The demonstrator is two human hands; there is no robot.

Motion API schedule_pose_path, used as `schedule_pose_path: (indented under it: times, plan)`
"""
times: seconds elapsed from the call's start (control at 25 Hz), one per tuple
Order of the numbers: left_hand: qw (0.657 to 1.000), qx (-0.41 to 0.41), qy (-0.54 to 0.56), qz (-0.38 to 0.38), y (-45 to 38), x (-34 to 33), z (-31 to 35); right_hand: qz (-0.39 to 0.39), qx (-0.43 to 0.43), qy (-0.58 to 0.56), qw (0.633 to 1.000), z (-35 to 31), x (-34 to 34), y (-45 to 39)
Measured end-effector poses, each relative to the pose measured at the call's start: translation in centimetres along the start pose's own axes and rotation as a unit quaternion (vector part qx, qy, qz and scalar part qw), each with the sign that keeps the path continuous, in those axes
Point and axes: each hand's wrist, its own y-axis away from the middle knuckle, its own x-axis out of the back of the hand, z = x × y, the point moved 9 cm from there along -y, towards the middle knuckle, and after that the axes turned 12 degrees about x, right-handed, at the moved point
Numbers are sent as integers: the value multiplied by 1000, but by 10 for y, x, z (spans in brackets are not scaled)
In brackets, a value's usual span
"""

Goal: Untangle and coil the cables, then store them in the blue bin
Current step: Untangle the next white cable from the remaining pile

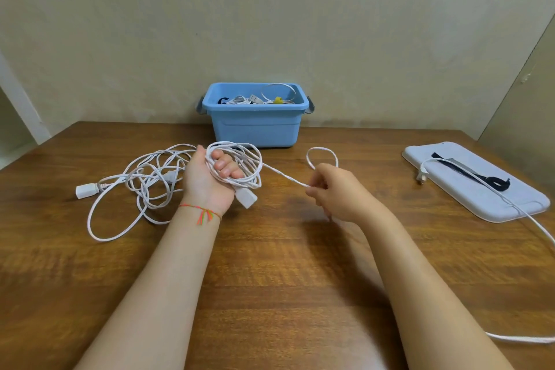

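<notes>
Left hand (pixel 210 177) grips coil (pixel 240 165), palm up, before bin (pixel 255 126). Right hand (pixel 333 189) pinches cable (pixel 285 178); taut run lies left-right between hands. Tangle (pixel 144 183) left of coil.

Table (pixel 270 279): brown wood, strong grain, slightly glossy; runs under and on all sides of the left-hand fingers (pixel 223 164) and right-hand fingers (pixel 315 189). Far edge lies beyond both sets of fingers and meets the wall.

Wall (pixel 270 9): plain cream-beige plaster, faintly mottled, fills the view above and beyond the fingers.

Far to the right of the right-hand fingers: a slanted beige panel (pixel 522 105), edge running diagonally, with a small pale fitting (pixel 525 77) on it; whether it is a door cannot be told.

Far to the left of the left-hand fingers: a white upright frame (pixel 21 108), with a paler area behind it.

Light: soft, even. Diffuse shadows on the wood nearer than the fingers.
</notes>
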Motion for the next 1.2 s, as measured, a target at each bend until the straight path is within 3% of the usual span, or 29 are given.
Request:
schedule_pose_path:
  times: [0.12,0.24,0.36,0.44,0.6,0.72,0.8,0.92,1.0,1.12,1.2]
  plan:
    - [999,-34,-40,-9,4,-10,0,-36,15,168,985,-19,0,4]
    - [979,-79,-187,2,10,-26,-9,-73,88,163,980,-51,-17,8]
    - [883,-157,-440,49,17,-38,-18,-54,166,7,985,-77,-19,15]
    - [837,-159,-521,50,18,-43,-26,-43,175,-160,971,-81,-12,18]
    - [844,-86,-528,-29,19,-49,-47,3,145,-416,898,-70,6,15]
    - [840,-45,-537,-67,18,-50,-58,-14,96,-449,888,-53,4,13]
    - [783,-45,-618,-48,17,-48,-57,-41,56,-353,933,-38,2,12]
    - [583,-115,-804,16,16,-47,-51,-24,20,-149,988,-19,16,10]
    - [486,-152,-858,65,12,-45,-48,-31,28,-107,993,-19,18,10]
    - [437,-188,-873,110,9,-44,-46,-57,23,5,998,-14,17,9]
    - [460,-206,-856,113,12,-47,-44,-64,15,45,997,-12,15,9]
